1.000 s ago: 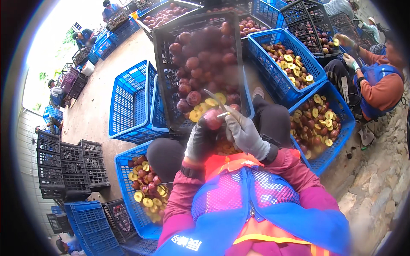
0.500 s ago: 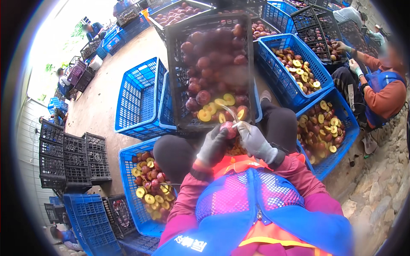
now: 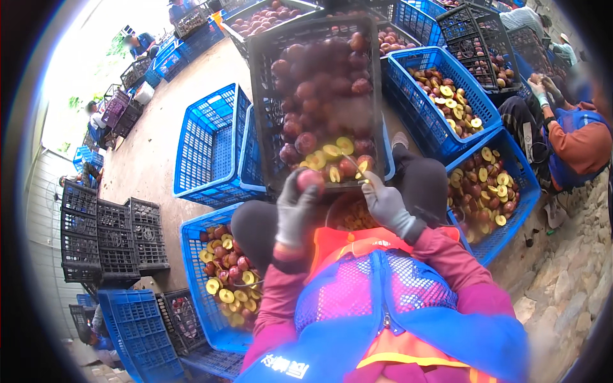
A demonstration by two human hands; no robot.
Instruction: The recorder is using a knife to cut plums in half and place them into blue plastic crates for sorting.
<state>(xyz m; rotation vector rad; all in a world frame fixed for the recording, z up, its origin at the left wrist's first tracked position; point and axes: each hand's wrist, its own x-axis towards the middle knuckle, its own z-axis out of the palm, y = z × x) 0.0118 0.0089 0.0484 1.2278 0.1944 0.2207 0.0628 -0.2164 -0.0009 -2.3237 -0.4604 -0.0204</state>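
Observation:
Both of my hands wear grey gloves. My left hand (image 3: 295,209) is closed around a whole red plum (image 3: 311,180), at the near edge of a black crate (image 3: 258,121). My right hand (image 3: 388,205) grips a thin-bladed knife (image 3: 348,157), its handle mostly hidden in the fingers and its blade pointing up and left over the crate. Whole dark plums (image 3: 306,142) fill the crate, and several yellow-fleshed cut halves (image 3: 332,151) lie at its near end. Between my knees, below the hands, sits a container of yellow-orange pieces (image 3: 359,220), partly covered.
Blue crates of cut plums stand at my left knee (image 3: 191,268) and on the right (image 3: 488,252), with another at the upper right (image 3: 488,121). An unfilled blue crate (image 3: 211,143) is left of the black one. A person (image 3: 578,137) sits at right; black crates (image 3: 115,239) are stacked left.
My hands have drawn apart. The left has moved left and turned upward with a whole plum; the right has shifted slightly right with the knife. The person on the right has brought their hands together.

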